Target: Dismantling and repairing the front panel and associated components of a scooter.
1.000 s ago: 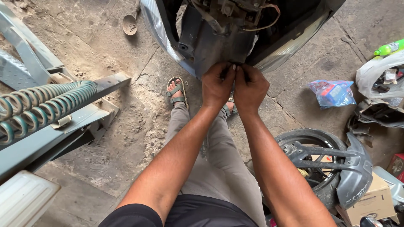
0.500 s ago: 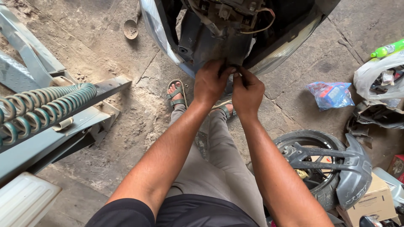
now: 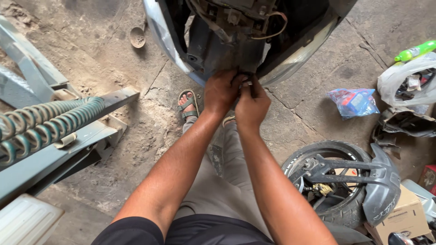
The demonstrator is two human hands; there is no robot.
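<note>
Our left hand and right hand touch, both pinched narrow at the lower edge of the scooter body — what they grip, we cannot tell.

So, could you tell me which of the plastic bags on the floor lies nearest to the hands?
The small blue bag does. It sits on the concrete just right of the right hand, while the larger whitish bag lies farther right, by the green bottle.

Both arms extended fwd, left hand, right hand touching, fingers curled
</note>
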